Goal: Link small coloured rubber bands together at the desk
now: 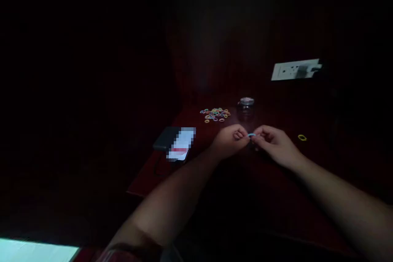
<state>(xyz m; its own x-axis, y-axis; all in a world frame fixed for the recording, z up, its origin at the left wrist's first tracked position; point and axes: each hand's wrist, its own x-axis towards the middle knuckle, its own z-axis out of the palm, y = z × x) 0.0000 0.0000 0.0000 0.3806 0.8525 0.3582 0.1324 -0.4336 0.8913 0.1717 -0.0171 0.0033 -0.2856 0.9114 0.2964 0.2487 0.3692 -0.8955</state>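
Observation:
Between my two hands is a small light-blue elastic band [251, 134], pinched from both sides above the dark red table. My left hand [231, 139] grips its left end between thumb and fingers. On the other end, the fingertips of my right hand [274, 143] are closed. Just behind the hands stands a small clear jar [246, 106] with a lid; its contents are too dark to make out. A loose pile of multicoloured small bands [216, 114] lies to the left of the jar.
To the left, a lit phone [182, 143] with a blurred screen leans on a dark box-like object [164, 138]. A single yellow band [302, 137] lies right of my right hand. A white wall socket plate [294, 69] with a plug is at the back right.

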